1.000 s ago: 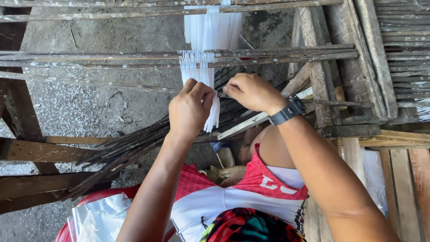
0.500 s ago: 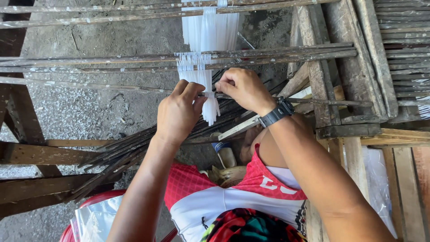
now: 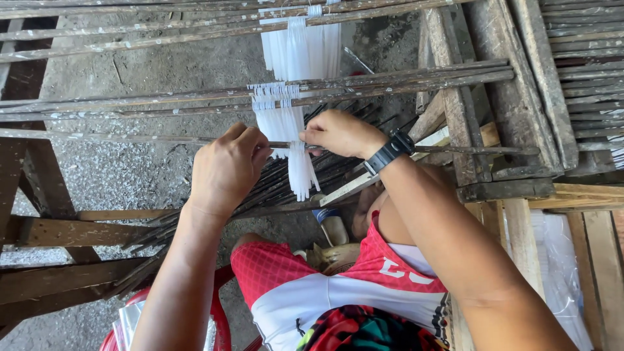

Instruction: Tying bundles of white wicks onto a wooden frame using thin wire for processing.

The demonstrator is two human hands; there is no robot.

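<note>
Across the middle of the view runs a thin dark rod (image 3: 403, 149), and both hands meet on it. At the rod's left part sits the left hand (image 3: 227, 170), its fingers (image 3: 250, 140) curled together and pinched on the rod just beside a bunch of white strips (image 3: 300, 170). From the other side the right hand (image 3: 338, 133) closes in, fingers pressed together on the rod at the strips' right edge; a black wristwatch (image 3: 389, 153) sits on that wrist. Between the two hands the white strips are draped over the rod and hang down from it, their ends loose above a sheaf of dark sticks (image 3: 195, 227) that slants down to the left.

Higher up, more white strips (image 3: 276, 96) are tied in a row to a pair of weathered wooden slats (image 3: 130, 101), and a further white bundle (image 3: 302, 49) hangs from the top slats (image 3: 130, 32). Rough wooden posts (image 3: 455, 97) form the frame at the right, with stacked slats (image 3: 585, 65) beyond them. Below is a grey concrete floor (image 3: 117, 169) flecked with white scraps. A clear plastic sheet (image 3: 559, 260) lies between planks at the lower right, and a red rim with clear wrapping (image 3: 130, 318) shows at the lower left. No label can be made out on either
</note>
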